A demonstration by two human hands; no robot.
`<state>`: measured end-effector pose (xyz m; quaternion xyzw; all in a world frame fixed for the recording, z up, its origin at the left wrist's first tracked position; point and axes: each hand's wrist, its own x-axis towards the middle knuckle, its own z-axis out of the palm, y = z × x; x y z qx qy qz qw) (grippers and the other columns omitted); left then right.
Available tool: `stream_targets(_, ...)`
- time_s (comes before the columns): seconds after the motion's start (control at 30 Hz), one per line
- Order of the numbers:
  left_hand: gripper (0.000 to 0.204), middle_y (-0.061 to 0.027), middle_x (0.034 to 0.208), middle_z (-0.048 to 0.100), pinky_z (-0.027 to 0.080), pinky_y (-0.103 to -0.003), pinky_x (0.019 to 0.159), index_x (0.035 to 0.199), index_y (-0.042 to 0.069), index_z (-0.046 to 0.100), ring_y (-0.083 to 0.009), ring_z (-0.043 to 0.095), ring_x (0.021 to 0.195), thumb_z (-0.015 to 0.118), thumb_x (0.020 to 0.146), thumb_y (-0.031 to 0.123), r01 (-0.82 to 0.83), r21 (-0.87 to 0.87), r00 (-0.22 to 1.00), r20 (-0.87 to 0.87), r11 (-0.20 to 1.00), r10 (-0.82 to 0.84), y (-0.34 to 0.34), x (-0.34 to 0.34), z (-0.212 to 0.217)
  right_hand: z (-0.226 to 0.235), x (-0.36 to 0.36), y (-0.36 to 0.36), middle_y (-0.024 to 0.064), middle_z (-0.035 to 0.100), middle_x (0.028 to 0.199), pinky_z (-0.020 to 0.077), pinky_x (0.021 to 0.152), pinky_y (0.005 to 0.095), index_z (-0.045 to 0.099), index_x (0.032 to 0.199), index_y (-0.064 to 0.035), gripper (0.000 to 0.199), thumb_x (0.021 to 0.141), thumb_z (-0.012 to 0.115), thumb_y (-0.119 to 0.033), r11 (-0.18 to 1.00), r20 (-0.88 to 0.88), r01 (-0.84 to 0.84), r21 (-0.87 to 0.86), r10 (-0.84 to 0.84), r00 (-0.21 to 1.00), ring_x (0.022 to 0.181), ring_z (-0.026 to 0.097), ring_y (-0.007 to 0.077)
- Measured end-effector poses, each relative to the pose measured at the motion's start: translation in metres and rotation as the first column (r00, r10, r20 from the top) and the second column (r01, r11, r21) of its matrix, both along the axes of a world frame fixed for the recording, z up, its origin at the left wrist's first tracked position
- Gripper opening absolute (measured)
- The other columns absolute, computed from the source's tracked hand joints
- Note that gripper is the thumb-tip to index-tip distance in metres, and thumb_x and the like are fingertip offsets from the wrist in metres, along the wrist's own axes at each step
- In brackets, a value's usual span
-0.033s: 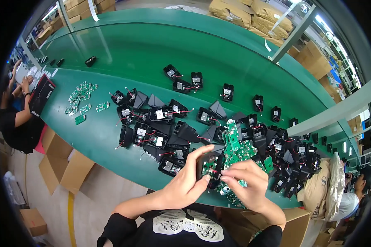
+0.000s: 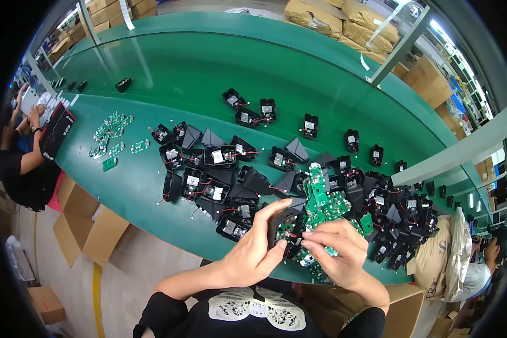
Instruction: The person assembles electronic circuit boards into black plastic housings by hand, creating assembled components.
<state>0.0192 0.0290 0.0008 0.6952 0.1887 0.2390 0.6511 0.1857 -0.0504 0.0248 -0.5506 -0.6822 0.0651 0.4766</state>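
seating a circuit board in a black shell

the left hand (image 2: 253, 248) cups an open black plastic housing (image 2: 281, 228) just above the near edge of the green desk (image 2: 152, 186), fingers clenched round its back and side. the right hand (image 2: 335, 248) pinches a small green circuit board (image 2: 292, 230) at the mouth of that housing, fingertips closed on the board's edge. to do this well, i judge the shell should be held steady and tilted toward the eyes, the board lowered flat rather than corner first, and the thin red wires kept out from under it; pressing on the board's edges rather than on its parts looks safer.

going left to right: a dark flat box (image 2: 56, 132) sits at the far left edge of the desk beside another person's arm, and what it holds cannot be told. cardboard boxes (image 2: 87, 222) stand on the floor below, flaps open, contents hidden. near them on the desk lies a scatter of small green boards (image 2: 110, 138). the middle is covered with open black housings (image 2: 219, 158), many showing a white-topped part and red wires inside. just beyond the hands rises a heap of green boards (image 2: 324, 200). at the right hangs a pale sack (image 2: 448, 253), contents unseen.
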Motion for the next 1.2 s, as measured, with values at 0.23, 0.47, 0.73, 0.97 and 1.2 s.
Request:
stream_targets(0.23,0.058,-0.0225,0.127,0.034,0.038,-0.035,0.088,0.132,-0.004,0.016,-0.0301,0.048,0.104,0.047,0.083,0.000,-0.112,0.332,0.993,0.076,0.937,0.091,-0.005,-0.006,0.001,-0.003,-0.009,0.009,0.0044,0.060,0.077,0.0418,0.045,0.0229,0.068,0.089,-0.0057,0.032,0.058,0.071,0.002,0.993,0.113,-0.054,0.106,0.042,0.993,0.058,0.054,0.0130)
stream_targets(0.47,0.059,-0.0231,0.123,0.037,0.040,-0.037,0.088,0.132,-0.002,0.017,-0.0332,0.050,0.105,0.048,0.082,0.001,0.048,0.233,0.998,-0.046,0.971,-0.038,-0.006,-0.017,0.010,0.018,-0.006,0.008,0.0021,0.058,0.076,0.0410,0.045,0.0237,0.067,0.089,-0.0097,0.036,0.055,0.070,0.002,0.972,0.295,-0.195,-0.127,0.225,0.929,0.055,0.050,0.0132)
stream_targets(0.73,0.059,-0.0262,0.124,0.034,0.040,-0.037,0.090,0.131,-0.006,0.015,-0.0348,0.050,0.105,0.048,0.082,0.001,0.010,0.307,0.995,-0.095,0.952,0.020,-0.009,-0.010,0.016,0.001,-0.013,0.004,0.0070,0.063,0.082,0.0461,0.047,0.0216,0.065,0.088,-0.0010,0.023,0.066,0.069,-0.002,0.974,0.237,-0.102,0.200,0.053,0.970,0.058,0.057,0.0146)
stream_targets(0.97,0.058,-0.0280,0.123,0.035,0.035,-0.038,0.096,0.132,-0.005,0.013,-0.0381,0.044,0.112,0.045,0.083,0.002,-0.047,0.319,0.999,0.014,0.947,0.045,-0.004,-0.010,0.007,0.000,-0.015,0.009,0.0045,0.063,0.084,0.0419,0.049,0.0192,0.066,0.092,-0.0027,0.022,0.073,0.067,-0.014,0.941,0.642,-0.113,0.318,-0.126,0.756,0.065,0.054,0.0122)
stream_targets(1.2,0.059,-0.0265,0.125,0.033,0.039,-0.038,0.090,0.134,-0.001,0.012,-0.0374,0.045,0.112,0.044,0.085,0.003,0.001,0.142,0.998,0.067,0.990,-0.010,-0.004,-0.004,0.009,-0.007,-0.022,0.008,0.0067,0.058,0.074,0.0438,0.051,0.0270,0.062,0.082,-0.0021,0.017,0.066,0.068,0.000,0.925,0.560,0.016,0.379,-0.243,0.792,0.062,0.053,0.0207)
